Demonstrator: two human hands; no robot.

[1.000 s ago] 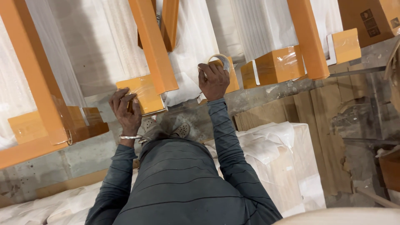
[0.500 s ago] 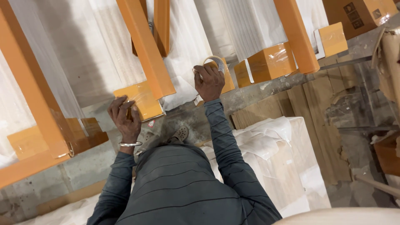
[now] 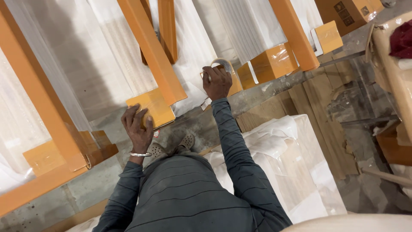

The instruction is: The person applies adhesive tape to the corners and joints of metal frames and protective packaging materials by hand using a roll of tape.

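My left hand (image 3: 137,124), with a metal bangle at the wrist, lies flat on an orange cardboard corner cap (image 3: 152,107) fitted on a white plastic-wrapped panel (image 3: 107,64). My right hand (image 3: 216,81) is stretched further out and grips a roll of clear packing tape (image 3: 225,64), held against the wrapped panel's lower edge beside another orange cap (image 3: 236,83). Both sleeves are grey and striped. My sandalled feet (image 3: 171,146) show on the concrete floor between my arms.
Orange wooden frame beams (image 3: 150,51) cross over the wrapped panels. More orange corner caps (image 3: 272,62) line the lower edge. A white wrapped slab (image 3: 283,163) lies to my right, next to wooden boards (image 3: 326,107). A brown carton (image 3: 347,10) stands at the top right.
My left hand has slid a little lower on the orange corner cap. My right hand has stayed on the tape roll at about the same spot. The view has shifted slightly.
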